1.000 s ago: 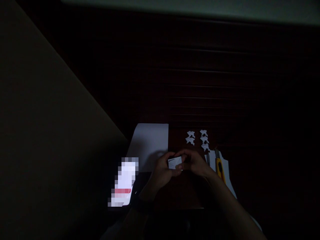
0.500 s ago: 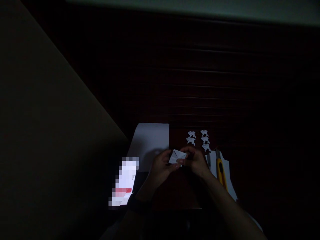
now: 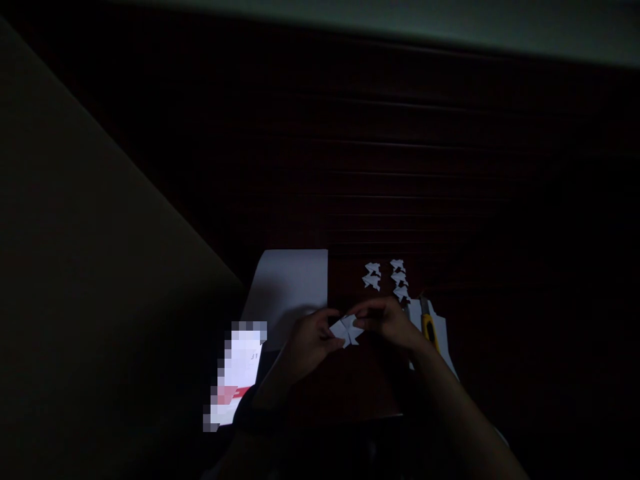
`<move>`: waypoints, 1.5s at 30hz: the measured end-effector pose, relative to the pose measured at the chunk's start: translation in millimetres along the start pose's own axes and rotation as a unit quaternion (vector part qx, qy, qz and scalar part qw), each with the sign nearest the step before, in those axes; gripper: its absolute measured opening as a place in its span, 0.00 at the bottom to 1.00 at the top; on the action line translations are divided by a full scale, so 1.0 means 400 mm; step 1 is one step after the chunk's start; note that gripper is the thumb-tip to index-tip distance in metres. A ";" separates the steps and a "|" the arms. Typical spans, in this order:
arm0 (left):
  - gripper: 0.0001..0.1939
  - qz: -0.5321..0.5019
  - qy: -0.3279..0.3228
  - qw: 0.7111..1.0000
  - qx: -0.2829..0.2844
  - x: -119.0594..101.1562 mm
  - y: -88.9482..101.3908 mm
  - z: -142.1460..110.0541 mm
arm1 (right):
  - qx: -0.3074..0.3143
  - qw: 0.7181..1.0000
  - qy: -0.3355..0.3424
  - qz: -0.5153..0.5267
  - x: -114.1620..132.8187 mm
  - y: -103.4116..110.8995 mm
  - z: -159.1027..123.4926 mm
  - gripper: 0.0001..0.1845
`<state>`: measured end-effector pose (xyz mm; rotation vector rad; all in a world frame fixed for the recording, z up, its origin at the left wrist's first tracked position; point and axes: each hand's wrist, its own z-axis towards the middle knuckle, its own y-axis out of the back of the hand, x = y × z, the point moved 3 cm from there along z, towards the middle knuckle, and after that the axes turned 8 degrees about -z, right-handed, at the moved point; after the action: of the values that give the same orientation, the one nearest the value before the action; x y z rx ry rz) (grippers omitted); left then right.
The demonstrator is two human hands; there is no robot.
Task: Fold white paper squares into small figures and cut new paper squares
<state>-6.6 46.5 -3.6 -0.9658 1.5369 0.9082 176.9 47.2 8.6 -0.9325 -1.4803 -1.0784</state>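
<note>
Folded white origami paper [image 3: 344,329]: small, angular, partly folded. Outline many-cornered, with pointed flaps toward either side and a notch in the near edge. Dark seam down the middle, dividing two paler halves. Pinched at its left side by the left hand [image 3: 306,340], at its right by the right hand [image 3: 390,323]. Finer creases too dim to read.

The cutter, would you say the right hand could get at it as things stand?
Likely yes, though the right hand is holding the folded paper; the cutter lies close by, nothing seen on top, its near end hidden by the right forearm.
</note>
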 end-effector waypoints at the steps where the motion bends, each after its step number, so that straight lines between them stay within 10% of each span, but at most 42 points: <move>1: 0.24 -0.007 0.004 1.000 -0.005 -0.005 0.003 0.002 | -0.012 1.000 -0.005 0.009 -0.002 0.002 0.001 0.11; 16: 0.18 -0.110 0.018 0.988 -0.110 -0.024 0.009 0.032 | -0.144 0.985 -0.015 0.088 -0.048 -0.042 0.023 0.12; 27: 0.16 -0.062 0.002 0.996 -0.061 0.000 0.000 0.046 | -0.060 0.986 0.122 -0.097 0.012 -0.029 0.007 0.06; 45: 0.17 -0.081 0.018 0.992 -0.092 -0.006 -0.006 0.036 | -0.096 0.988 0.090 -0.085 -0.007 -0.028 0.016 0.05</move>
<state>1.2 59.3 -3.5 -1.2259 1.3994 0.9320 165.0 49.8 3.9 -0.8268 -1.3411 -1.4115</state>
